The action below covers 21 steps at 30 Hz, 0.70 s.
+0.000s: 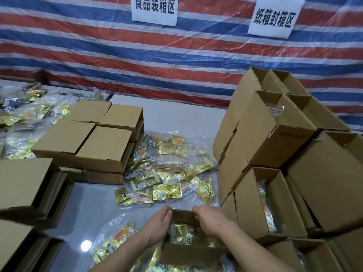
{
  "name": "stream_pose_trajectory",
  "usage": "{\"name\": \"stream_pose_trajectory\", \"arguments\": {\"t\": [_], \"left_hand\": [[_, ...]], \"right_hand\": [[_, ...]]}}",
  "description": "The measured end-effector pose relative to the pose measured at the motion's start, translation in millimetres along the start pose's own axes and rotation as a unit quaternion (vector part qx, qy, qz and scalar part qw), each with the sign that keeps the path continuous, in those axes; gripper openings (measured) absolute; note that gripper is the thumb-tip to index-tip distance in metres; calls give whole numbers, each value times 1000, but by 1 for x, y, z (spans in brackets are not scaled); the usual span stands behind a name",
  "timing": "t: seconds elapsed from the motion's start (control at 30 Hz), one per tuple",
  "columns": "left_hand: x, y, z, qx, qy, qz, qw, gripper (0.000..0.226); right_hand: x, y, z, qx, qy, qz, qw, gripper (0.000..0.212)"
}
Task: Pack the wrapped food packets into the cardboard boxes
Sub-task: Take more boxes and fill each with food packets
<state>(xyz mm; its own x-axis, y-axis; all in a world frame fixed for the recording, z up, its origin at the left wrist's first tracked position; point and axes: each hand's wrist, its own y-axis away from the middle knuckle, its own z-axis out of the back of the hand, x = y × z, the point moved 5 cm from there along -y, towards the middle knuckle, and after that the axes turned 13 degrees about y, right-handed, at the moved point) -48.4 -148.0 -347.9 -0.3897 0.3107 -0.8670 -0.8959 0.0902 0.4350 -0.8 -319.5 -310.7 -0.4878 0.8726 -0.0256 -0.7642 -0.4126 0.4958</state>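
Note:
A small open cardboard box [188, 254] sits at the near edge of the grey table, with gold wrapped food packets [181, 233] inside it. My left hand [158, 224] grips the box's far left edge, fingers curled over the rim. My right hand [211, 218] grips the far right edge the same way. A clear bag of gold packets [114, 242] lies just left of the box, partly under my left forearm. A larger heap of bagged gold packets [167, 173] lies on the table beyond the box.
Empty folded boxes [88, 138] are stacked at the middle left, with more [23, 185] at the near left. Filled boxes [275, 197] lying on their sides are piled high at the right. More packet bags [29, 114] lie at the far left. A striped tarp [137, 55] hangs behind.

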Motion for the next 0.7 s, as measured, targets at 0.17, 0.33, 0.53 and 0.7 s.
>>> {"name": "stream_pose_trajectory", "arguments": {"t": [0.17, 0.33, 0.53, 0.7], "left_hand": [[-31, 14, 28, 3, -3, -11, 1000, 34], [-120, 31, 77, -101, 71, -98, 987, 53], [-209, 74, 52, -111, 149, -174, 967, 97], [-255, 97, -27, 15, 166, -167, 972, 37]], "right_hand": [[10, 22, 35, -63, 6, 24, 998, 17], [-6, 66, 100, -156, -74, -31, 985, 13], [-49, 144, 167, -288, -145, -176, 930, 20], [-72, 199, 189, -334, -153, -234, 900, 14]]}}
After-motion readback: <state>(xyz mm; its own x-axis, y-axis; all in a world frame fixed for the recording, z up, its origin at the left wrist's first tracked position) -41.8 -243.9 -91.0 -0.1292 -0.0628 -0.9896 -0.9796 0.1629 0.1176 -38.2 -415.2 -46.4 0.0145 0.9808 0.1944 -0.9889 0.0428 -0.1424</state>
